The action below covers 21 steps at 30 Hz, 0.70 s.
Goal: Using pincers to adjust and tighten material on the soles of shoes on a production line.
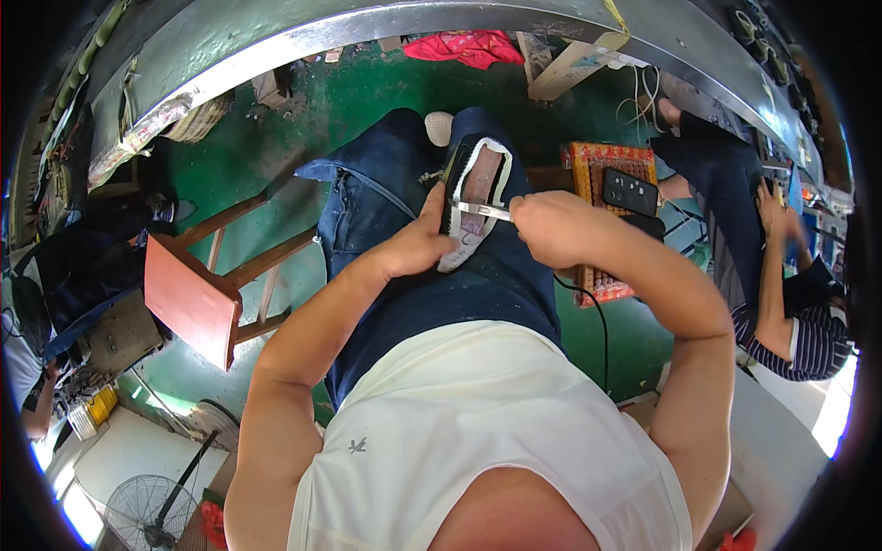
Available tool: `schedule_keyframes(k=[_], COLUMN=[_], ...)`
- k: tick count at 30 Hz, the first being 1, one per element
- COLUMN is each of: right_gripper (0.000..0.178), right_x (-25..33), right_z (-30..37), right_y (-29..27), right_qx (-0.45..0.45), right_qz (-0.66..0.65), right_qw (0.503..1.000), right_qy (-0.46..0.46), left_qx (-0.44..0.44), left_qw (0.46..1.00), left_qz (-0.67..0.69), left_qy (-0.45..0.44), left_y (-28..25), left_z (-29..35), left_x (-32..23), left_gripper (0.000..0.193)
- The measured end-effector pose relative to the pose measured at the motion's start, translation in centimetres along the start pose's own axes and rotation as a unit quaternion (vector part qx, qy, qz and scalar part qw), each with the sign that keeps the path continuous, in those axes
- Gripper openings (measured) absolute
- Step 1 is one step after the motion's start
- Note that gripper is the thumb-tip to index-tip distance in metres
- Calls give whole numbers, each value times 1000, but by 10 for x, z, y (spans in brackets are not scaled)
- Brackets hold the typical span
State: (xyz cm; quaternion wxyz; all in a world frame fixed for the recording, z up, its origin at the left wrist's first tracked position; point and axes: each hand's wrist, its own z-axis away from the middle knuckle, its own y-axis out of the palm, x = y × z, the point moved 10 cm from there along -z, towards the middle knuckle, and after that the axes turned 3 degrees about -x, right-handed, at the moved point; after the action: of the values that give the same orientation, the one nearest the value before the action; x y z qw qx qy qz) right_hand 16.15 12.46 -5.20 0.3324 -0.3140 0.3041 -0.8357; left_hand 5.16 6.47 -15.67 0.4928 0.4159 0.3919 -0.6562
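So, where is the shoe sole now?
In the head view it rests on the person's lap, centre, gripped by the left hand, the right hand beside it.

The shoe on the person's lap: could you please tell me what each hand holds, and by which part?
The left hand has its grip on the shoe's left side edge. The right hand holds a thin metal tool by its right end, its tip lying across the shoe.

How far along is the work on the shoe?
Done: the shoe rests on the person's lap, sole up. In hand: the left hand steadies it while the right hand presses a metal tool across the sole. How much is left cannot be told.
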Motion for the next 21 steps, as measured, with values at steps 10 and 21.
schedule_keyframes(k=[10,21], right_gripper=[31,30], right_x=[5,-11], right_z=[-29,-7], right_y=[47,32], right_qx=[-74,-244], right_qz=[-177,-88], right_qw=[981,965], right_qy=[-24,24], left_qx=[-299,-334], left_qw=[895,939], left_qz=[269,-72], left_qy=[-192,52], left_y=[-16,-35], left_z=[0,1], left_x=[60,5], left_gripper=[71,47])
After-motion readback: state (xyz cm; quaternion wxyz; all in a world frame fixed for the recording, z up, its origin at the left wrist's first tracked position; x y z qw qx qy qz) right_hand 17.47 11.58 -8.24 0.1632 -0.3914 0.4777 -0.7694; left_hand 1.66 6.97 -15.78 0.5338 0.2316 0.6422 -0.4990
